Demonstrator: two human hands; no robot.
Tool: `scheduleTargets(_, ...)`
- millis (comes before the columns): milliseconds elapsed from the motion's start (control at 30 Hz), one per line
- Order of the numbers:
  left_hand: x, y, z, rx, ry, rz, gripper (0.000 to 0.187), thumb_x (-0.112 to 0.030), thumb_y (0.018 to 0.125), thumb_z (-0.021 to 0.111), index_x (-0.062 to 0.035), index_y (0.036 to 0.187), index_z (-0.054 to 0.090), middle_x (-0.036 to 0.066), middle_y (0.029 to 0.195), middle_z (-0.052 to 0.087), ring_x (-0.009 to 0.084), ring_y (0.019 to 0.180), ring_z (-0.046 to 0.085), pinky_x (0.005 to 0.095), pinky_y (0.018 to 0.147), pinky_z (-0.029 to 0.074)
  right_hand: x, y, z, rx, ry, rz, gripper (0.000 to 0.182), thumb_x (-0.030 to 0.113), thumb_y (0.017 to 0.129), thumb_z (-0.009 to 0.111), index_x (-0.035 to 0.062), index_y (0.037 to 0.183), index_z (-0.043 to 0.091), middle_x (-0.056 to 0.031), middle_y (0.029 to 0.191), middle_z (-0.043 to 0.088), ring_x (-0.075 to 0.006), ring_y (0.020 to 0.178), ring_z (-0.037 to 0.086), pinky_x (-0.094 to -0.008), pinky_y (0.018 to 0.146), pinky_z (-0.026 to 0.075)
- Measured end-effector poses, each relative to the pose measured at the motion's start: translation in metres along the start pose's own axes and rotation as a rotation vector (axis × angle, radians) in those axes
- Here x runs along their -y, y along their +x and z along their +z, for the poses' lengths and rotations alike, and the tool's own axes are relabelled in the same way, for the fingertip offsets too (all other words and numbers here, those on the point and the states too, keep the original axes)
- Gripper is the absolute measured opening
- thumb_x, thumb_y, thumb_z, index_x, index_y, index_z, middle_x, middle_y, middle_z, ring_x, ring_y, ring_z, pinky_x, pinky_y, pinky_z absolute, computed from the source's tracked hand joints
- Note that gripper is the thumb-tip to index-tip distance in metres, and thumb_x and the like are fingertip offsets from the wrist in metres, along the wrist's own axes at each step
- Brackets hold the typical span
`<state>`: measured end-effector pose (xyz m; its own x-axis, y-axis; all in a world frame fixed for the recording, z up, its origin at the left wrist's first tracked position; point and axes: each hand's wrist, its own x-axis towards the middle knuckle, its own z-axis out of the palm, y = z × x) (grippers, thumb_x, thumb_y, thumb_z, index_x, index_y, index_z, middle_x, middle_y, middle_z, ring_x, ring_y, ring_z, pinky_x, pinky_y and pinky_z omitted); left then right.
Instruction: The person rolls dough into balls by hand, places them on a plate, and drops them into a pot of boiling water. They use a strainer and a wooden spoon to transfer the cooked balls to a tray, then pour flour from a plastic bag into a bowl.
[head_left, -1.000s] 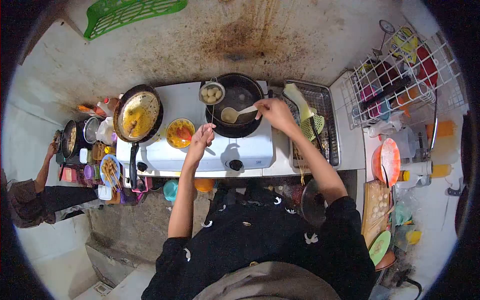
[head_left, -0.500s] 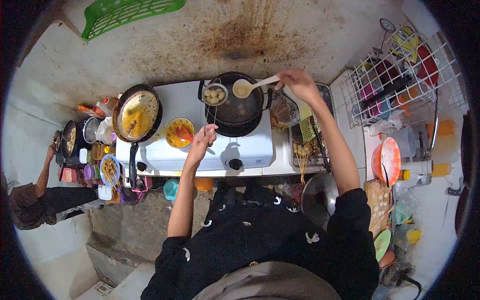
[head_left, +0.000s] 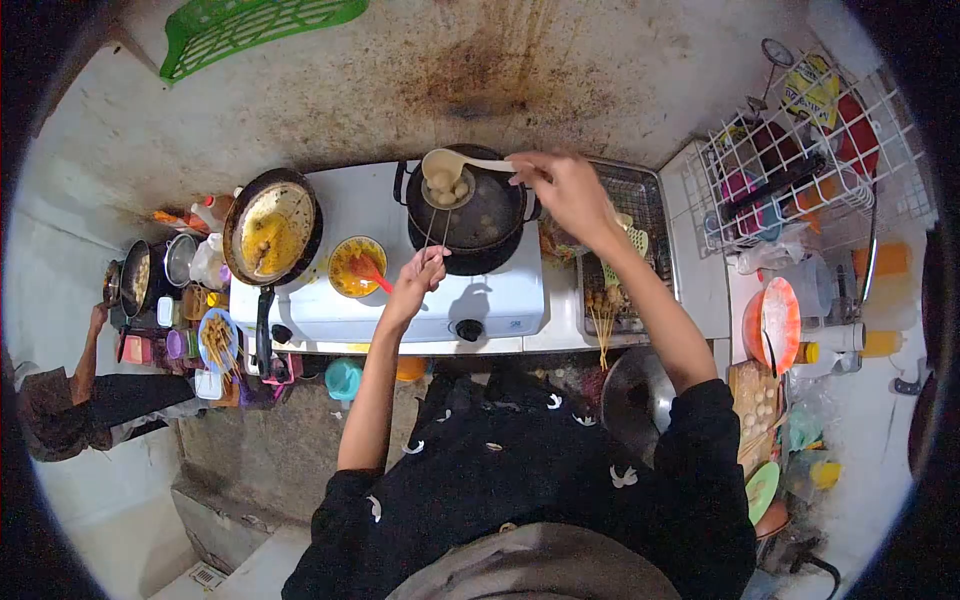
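In the head view, my left hand (head_left: 418, 280) is closed round the thin handle of a small strainer (head_left: 447, 204). Pale round balls (head_left: 441, 184) sit in its bowl, above the left side of a dark pot (head_left: 490, 225) on the stove. My right hand (head_left: 565, 190) grips the handle of a cream-coloured ladle (head_left: 440, 163). The ladle's bowl is tilted over the strainer, and it partly covers the balls. Dark liquid with a few pale pieces shows in the pot.
Left of the pot are a bowl of yellow sauce (head_left: 346, 287) with a red spoon and a frying pan (head_left: 238, 240). Skewers lie on a grill rack (head_left: 655, 215) to the right. A wire basket (head_left: 740, 215) hangs at the right wall. Another person (head_left: 70, 410) works at far left.
The ladle has moved left from beside the strainer to over it, and has tipped. My right hand has shifted left and slightly down. The strainer sits slightly farther right.
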<state>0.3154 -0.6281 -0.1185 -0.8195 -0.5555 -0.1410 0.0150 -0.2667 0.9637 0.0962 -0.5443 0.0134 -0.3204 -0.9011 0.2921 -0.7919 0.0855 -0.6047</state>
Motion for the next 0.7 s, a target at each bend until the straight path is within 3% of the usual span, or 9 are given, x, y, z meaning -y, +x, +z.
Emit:
scheduleTargets(33,0.0,0.0,0.0,-0.014,-0.01,-0.014,0.027,-0.024,0.088,0.043,-0.0014,0.102,0.045,-0.006,0.06,0.032,0.0031,0.054,0.027,0.0175,0.05,0.023,0.002,-0.003,-0.001,0.0,0.0,0.0,0.022,0.016,0.079,0.052,0.0044,0.094,0.062,-0.0086,0.074,0.063,-0.0242,0.075,0.058,-0.031,0.069,0.045)
scheduleTargets(100,-0.001,0.001,0.0,-0.027,-0.018,-0.03,0.026,-0.024,0.088,0.043,-0.0014,0.101,0.045,-0.006,0.06,0.031,0.0031,0.054,0.027,0.0174,0.05,0.023,0.005,-0.008,-0.003,-0.082,-0.321,-0.366,0.021,0.016,0.078,0.052,0.0054,0.092,0.063,-0.0078,0.07,0.061,-0.0249,0.072,0.056,-0.0329,0.069,0.044)
scheduleTargets(233,0.0,0.001,-0.002,-0.017,-0.068,0.0,0.026,-0.025,0.088,0.043,-0.0024,0.101,0.045,-0.006,0.06,0.031,0.0031,0.054,0.027,0.017,0.05,0.023,0.004,-0.013,-0.003,-0.155,-0.39,-0.408,0.02,0.015,0.077,0.053,0.0071,0.091,0.063,-0.0079,0.066,0.059,-0.0251,0.068,0.055,-0.0344,0.069,0.044)
scheduleTargets(300,-0.001,0.001,-0.003,-0.024,-0.074,0.016,0.025,-0.025,0.088,0.043,-0.0029,0.101,0.045,-0.006,0.06,0.031,0.003,0.054,0.027,0.0169,0.05,0.023,-0.008,-0.012,-0.003,-0.303,-0.343,-0.313,0.02,0.015,0.075,0.053,0.0081,0.092,0.063,-0.0089,0.066,0.059,-0.0258,0.066,0.054,-0.0362,0.069,0.043)
scheduleTargets(400,-0.004,0.0,-0.005,-0.04,-0.068,0.017,0.025,-0.025,0.088,0.043,-0.0037,0.101,0.045,-0.006,0.06,0.031,0.003,0.053,0.027,0.017,0.05,0.023,-0.028,-0.009,0.003,-0.348,-0.375,-0.178,0.019,0.013,0.074,0.052,0.0082,0.09,0.063,-0.0111,0.066,0.057,-0.0275,0.065,0.054,-0.0383,0.067,0.043)
scheduleTargets(533,-0.01,-0.003,-0.007,-0.066,-0.038,0.02,0.025,-0.026,0.088,0.044,-0.0043,0.1,0.045,-0.006,0.06,0.031,0.0032,0.054,0.027,0.017,0.05,0.023,-0.036,-0.019,0.018,-0.114,-0.498,-0.074,0.017,0.012,0.075,0.05,0.0085,0.087,0.062,-0.011,0.067,0.057,-0.0287,0.066,0.054,-0.0383,0.065,0.044)
scheduleTargets(633,-0.01,-0.003,-0.008,-0.073,-0.046,0.027,0.025,-0.026,0.088,0.044,-0.0045,0.1,0.045,-0.006,0.06,0.032,0.0034,0.054,0.027,0.017,0.05,0.023,-0.052,-0.026,0.054,-0.062,-0.64,-0.201,0.015,0.011,0.073,0.051,0.0077,0.084,0.06,-0.0087,0.066,0.056,-0.0271,0.067,0.056,-0.0378,0.064,0.045)
scheduleTargets(700,-0.011,-0.004,-0.008,-0.077,-0.056,0.035,0.025,-0.026,0.088,0.044,-0.0045,0.1,0.045,-0.006,0.06,0.032,0.0035,0.054,0.028,0.017,0.05,0.023,-0.055,-0.028,0.068,-0.121,-0.706,-0.415,0.017,0.013,0.068,0.052,0.0086,0.081,0.061,-0.0089,0.062,0.056,-0.0215,0.064,0.057,-0.034,0.058,0.044)
